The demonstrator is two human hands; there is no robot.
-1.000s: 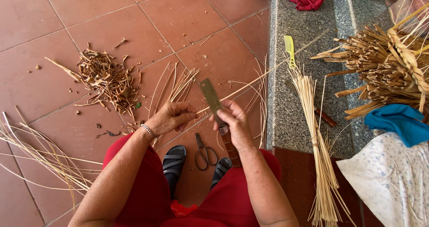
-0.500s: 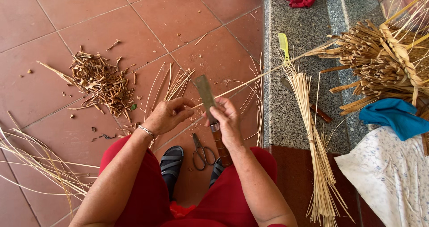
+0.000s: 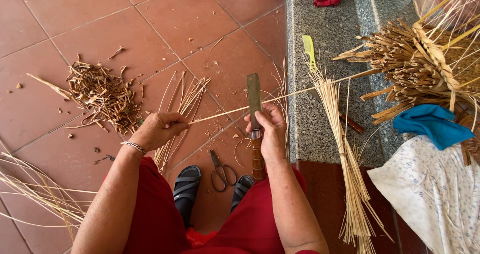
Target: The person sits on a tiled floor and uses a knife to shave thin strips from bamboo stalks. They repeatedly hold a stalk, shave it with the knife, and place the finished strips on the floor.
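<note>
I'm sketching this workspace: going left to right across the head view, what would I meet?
Pile of brown bark scraps → left hand gripping a pale reed strip → right hand holding a wooden-handled knife → yellow plastic comb → blue cloth.

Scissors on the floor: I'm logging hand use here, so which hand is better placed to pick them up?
Probably the left hand. It only pinches the thin strip, which is easy to release, while the right hand grips the knife. The scissors lie between the sandals, about equally near both.
</note>
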